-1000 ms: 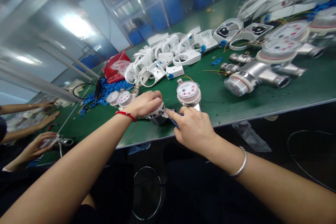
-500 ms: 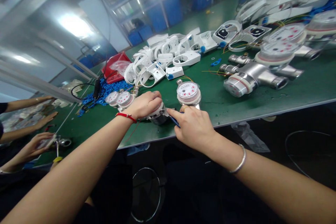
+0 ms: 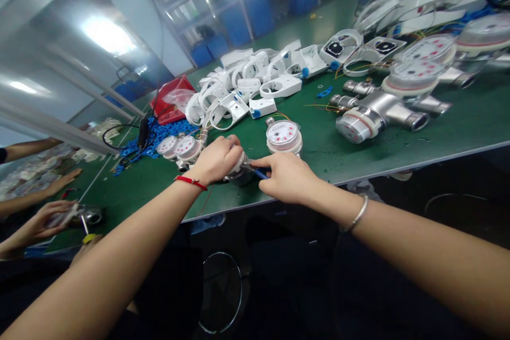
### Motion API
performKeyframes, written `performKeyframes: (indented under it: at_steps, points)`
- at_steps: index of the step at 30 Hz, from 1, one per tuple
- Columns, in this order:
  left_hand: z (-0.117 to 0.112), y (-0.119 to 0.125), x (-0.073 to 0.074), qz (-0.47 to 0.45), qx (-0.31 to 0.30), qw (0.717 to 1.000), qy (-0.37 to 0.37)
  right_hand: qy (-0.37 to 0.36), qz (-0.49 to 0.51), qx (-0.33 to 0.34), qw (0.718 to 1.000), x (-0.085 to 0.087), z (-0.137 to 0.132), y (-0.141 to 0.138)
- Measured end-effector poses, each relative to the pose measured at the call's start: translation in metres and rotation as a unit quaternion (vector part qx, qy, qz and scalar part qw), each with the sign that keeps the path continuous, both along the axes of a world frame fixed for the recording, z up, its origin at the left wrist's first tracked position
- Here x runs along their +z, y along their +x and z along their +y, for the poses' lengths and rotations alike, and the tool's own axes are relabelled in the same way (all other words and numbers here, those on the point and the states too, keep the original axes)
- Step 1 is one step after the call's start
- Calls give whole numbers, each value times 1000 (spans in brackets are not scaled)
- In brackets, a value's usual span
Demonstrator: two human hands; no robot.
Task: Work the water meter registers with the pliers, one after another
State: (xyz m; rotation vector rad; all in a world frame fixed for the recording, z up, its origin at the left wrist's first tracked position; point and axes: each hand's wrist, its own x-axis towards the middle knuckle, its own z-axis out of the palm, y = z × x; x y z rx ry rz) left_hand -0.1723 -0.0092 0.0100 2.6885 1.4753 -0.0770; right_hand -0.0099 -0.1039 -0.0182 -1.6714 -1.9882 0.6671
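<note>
My left hand (image 3: 221, 158) is closed over the top of a water meter (image 3: 240, 176) near the table's front edge, hiding most of its dial. In my right hand (image 3: 289, 176) are blue-handled pliers (image 3: 260, 173), their metal tip against the meter's rim. The jaws are too small to make out well. A thin red wire (image 3: 207, 197) hangs beside the held meter. Just behind my right hand stands another water meter (image 3: 283, 135) with a white dial and red marks. Two more meters (image 3: 186, 147) sit to the left of my left hand.
White plastic housings (image 3: 239, 87) are heaped at the back, by a red bin (image 3: 173, 98) and blue clips (image 3: 159, 130). Larger metal meters (image 3: 382, 114) stand at right. At left, a co-worker's hands (image 3: 50, 219) work on a meter with a yellow-handled screwdriver (image 3: 88, 236).
The pliers and my right hand have shifted slightly; more of the blue handle shows, and the fingers are curled in more. My left hand keeps its hold. The view has moved a little.
</note>
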Motion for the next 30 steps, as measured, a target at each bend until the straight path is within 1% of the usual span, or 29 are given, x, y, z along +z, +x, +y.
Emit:
performKeyframes:
  at_steps: [3,5,6,8,10,12,14,17,19,21,23,24,26,28,30]
  points:
    - [1,-5,1,-18,-6,1000,6,-48,94,13,994,-6,6,3]
    - [1,-6,4,-5,-21,1000,-2,-50,103,13,993,-8,3,3]
    - [1,-5,5,8,-27,1000,-11,-31,78,6,996,-8,-1,2]
    - [-3,-1,8,42,-24,999,-7,35,-19,-19,999,-8,-11,0]
    - [-9,4,9,80,-22,996,44,91,-116,-27,989,-8,-20,-2]
    - [-15,6,8,103,-43,988,109,112,-156,-14,981,-9,-26,-4]
    - [-19,3,7,97,-78,983,132,120,-158,-7,980,-11,-29,-3]
    - [-20,-5,9,71,-128,983,114,122,-142,-8,982,-19,-34,2]
    - [-19,-11,10,75,-171,977,105,126,-136,7,983,-26,-38,7]
    - [-17,-15,10,92,-210,967,107,147,-124,38,981,-32,-43,10]
    - [-16,-18,9,96,-239,958,126,185,-69,47,979,-37,-45,7]
    - [-16,-20,8,90,-251,954,136,205,-22,35,978,-38,-43,2]
    - [-16,-23,5,59,-276,948,147,219,74,-17,973,-38,-37,-12]
    - [-17,-26,3,11,-293,946,136,194,120,-60,972,-37,-25,-29]
    - [-20,-28,0,-39,-289,950,116,132,124,-81,980,-35,-11,-42]
